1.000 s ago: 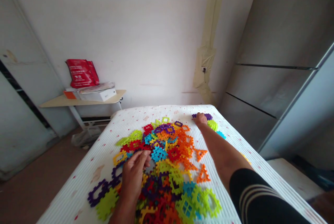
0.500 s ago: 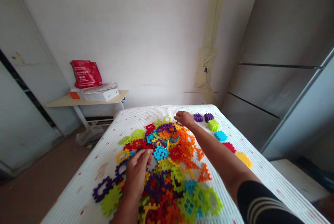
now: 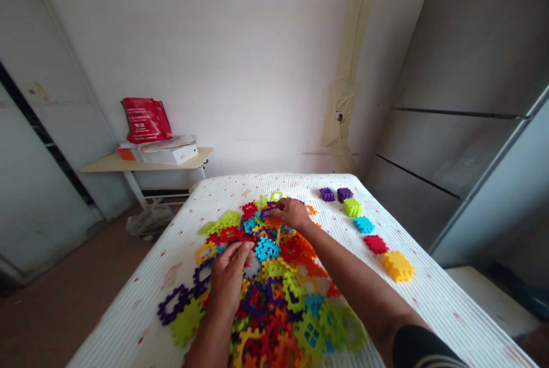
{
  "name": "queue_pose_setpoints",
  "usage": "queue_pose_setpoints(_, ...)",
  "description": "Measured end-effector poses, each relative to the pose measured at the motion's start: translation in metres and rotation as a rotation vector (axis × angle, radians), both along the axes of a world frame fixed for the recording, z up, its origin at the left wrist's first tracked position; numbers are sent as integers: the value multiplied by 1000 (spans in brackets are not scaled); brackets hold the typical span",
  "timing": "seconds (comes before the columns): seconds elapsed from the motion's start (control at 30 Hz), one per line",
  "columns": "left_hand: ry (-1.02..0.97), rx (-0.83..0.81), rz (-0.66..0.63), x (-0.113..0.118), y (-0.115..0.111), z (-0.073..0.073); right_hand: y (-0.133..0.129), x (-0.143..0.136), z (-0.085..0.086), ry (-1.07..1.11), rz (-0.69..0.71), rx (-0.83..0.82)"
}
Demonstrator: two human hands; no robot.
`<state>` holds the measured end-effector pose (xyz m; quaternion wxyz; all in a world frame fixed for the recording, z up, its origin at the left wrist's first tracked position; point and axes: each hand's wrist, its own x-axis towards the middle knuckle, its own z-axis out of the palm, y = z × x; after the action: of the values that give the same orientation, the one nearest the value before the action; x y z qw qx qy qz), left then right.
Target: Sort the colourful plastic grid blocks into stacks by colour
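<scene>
My right hand (image 3: 294, 214) reaches over the far part of a heap of interlocking plastic building pieces. Its fingertips close on the edge of a purple building piece (image 3: 268, 209). At the left middle of the heap is my left hand (image 3: 231, 265), fingers curled and thumb near the forefinger; what they hold, if anything, is hidden. A blue building piece (image 3: 266, 248) lies just right of it, and a pale grey patch shows under its fingers. Green pieces (image 3: 310, 335), red ones (image 3: 291, 249) and purple frames (image 3: 174, 303) lie around both hands.
Along the table's right side stand small stacks: purple (image 3: 344, 194), green (image 3: 352, 207), blue (image 3: 364, 224), red (image 3: 376, 244) and yellow (image 3: 398, 266). A grey fridge (image 3: 454, 145) is at the right. Behind left, a side table (image 3: 100, 166) carries a red bag (image 3: 143, 120).
My right hand has moved left and down from the table beyond the heap onto the purple piece. My left hand stays almost in place. The view has shifted slightly.
</scene>
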<state>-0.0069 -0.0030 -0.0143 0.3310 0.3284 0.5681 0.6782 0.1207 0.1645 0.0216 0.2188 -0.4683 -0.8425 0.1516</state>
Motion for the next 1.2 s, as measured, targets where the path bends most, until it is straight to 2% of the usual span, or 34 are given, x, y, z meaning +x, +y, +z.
queue_pose_setpoints(0.07, -11, 2, 7, 1, 0, 1, -11, 9, 0, 273, 87, -164)
queue_pose_setpoints(0.2, -37, 5, 14, 3, 1, 3, -36, 23, -3, 716, 210, -755)
queue_pose_setpoints(0.3, -39, 4, -2, 4, 1, 4, -52, 27, -7, 816, 270, -1063)
queue_pose_setpoints(0.43, -4, 9, -24, 5, 2, 3, -64, 25, -10, 780, 288, -1196)
queue_pose_setpoints(0.53, 15, 11, -34, 5, 1, 3, -68, 22, -12, 744, 316, -1141)
queue_pose_setpoints(0.67, 57, 3, -60, 4, 1, 4, -74, 19, -13, 670, 393, -973)
queue_pose_setpoints(0.93, 114, -36, -66, 2, 2, -1, -81, 21, -3, 505, 426, -717)
queue_pose_setpoints(1.0, 88, -45, -48, 1, 2, -3, -82, 21, -3, 484, 375, -550)
queue_pose_setpoints(1.1, 13, -48, 6, 0, 3, -3, -85, 20, -2, 392, 243, -200)
queue_pose_setpoints(1.2, -47, -35, 51, -1, 4, -3, -92, 18, -2, 247, 233, 25)
